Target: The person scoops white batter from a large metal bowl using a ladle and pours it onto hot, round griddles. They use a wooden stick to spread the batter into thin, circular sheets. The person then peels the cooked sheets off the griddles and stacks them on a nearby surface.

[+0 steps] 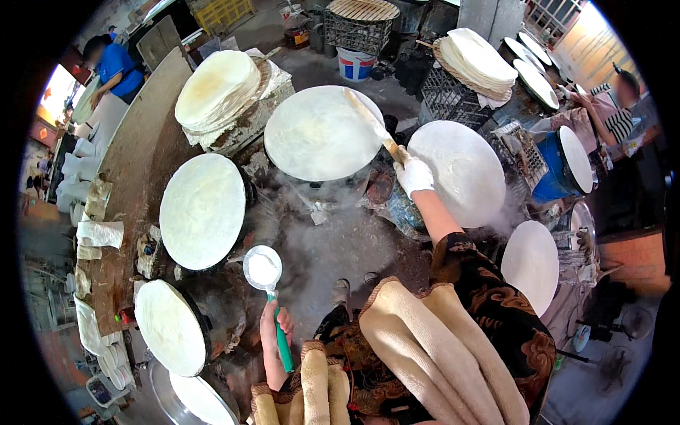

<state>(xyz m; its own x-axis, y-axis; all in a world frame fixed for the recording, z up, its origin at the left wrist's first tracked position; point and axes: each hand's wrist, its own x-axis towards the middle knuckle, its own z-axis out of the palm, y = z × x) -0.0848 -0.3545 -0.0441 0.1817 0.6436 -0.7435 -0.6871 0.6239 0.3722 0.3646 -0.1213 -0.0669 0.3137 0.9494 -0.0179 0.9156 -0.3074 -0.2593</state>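
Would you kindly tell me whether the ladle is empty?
Not empty: a white mixture shows inside the ladle, though how full it is, I cannot tell.

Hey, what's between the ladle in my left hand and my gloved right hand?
In the head view: hazy floor beside the ladle, then a brown roundish object and a stained bluish base near your right hand.

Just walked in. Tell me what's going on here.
A person stands amid pale round discs. Their white-gloved right hand grips a flat wooden stick, which reaches over the pale disc straight ahead. Their bare left hand holds a green-handled ladle with white stuff in its bowl. A stack of thin round sheets sits to the upper left.
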